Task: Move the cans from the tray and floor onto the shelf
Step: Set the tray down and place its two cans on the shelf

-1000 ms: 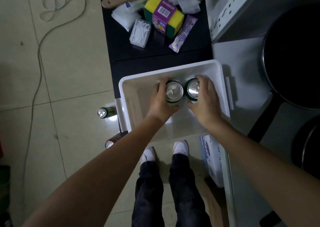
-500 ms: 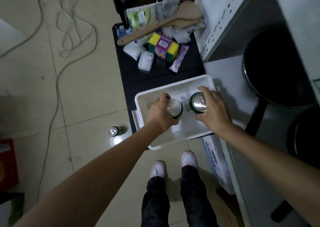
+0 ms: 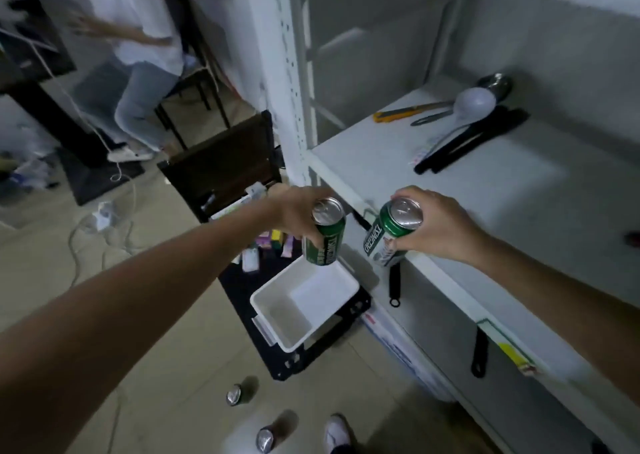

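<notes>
My left hand (image 3: 294,214) grips a green can (image 3: 325,237) in the air, just left of the shelf's front edge. My right hand (image 3: 434,225) holds a second green can (image 3: 391,237) tilted at the front edge of the white shelf (image 3: 485,204). Below them the white tray (image 3: 304,304) sits with nothing in it on a black stand. Two more cans stand on the floor, one (image 3: 235,396) left of the other (image 3: 266,439), near my white shoe.
On the shelf lie a ladle (image 3: 464,107), a yellow knife (image 3: 401,113) and black utensils (image 3: 471,142). Black pan handles (image 3: 394,285) hang under the shelf edge. A seated person (image 3: 138,55), a dark chair (image 3: 225,162) and cables (image 3: 104,218) are at the left.
Both hands lifted the two cans out of the tray and raised them up to shelf height. The view swung upward from the tray toward the shelf.
</notes>
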Demonstrator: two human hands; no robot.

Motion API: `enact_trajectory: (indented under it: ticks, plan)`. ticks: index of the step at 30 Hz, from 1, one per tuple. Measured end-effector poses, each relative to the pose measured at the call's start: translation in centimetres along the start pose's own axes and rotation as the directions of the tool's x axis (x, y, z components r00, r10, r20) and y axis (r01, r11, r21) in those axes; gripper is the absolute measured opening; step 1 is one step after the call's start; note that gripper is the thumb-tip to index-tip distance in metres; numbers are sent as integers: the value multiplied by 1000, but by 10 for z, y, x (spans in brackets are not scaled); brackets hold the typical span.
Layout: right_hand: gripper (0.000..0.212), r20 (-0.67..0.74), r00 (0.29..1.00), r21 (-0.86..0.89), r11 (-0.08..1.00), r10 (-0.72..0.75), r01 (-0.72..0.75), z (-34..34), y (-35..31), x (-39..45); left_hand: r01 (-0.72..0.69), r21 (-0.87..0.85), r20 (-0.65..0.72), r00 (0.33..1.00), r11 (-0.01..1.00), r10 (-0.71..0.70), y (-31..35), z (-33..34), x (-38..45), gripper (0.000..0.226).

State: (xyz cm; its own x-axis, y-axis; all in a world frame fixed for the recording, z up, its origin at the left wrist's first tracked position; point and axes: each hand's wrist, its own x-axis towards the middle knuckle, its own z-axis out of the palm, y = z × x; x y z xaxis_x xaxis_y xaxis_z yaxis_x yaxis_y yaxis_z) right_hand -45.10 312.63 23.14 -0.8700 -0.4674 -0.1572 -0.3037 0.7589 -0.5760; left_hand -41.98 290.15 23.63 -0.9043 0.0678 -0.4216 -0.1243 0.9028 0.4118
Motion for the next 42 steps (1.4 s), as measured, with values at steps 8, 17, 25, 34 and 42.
enact_trajectory:
  ticks: [8, 17, 25, 34, 42]
  plan:
    - [62, -187, 955, 15, 973, 229, -230, -95, 72, -82, -179, -40, 101, 978, 983, 182, 156, -14, 45, 69]
    - [65, -259, 862, 70, 898, 436, -434, -111, 152, -108, -370, 89, 297, 896, 925, 330, 262, 37, 117, 68]
    - [65, -224, 822, 105, 852, 523, -513, -100, 186, -107, -476, 159, 336, 850, 865, 406, 269, 67, 153, 73]
    - [93, -193, 866, 9, 883, 462, -469, -99, 175, -108, -381, 36, 253, 898, 924, 360, 259, 80, 131, 104]
    - [60, -333, 928, 152, 981, 168, -123, -122, 100, -96, -180, -133, -41, 984, 975, 176, 193, 54, 39, 109]
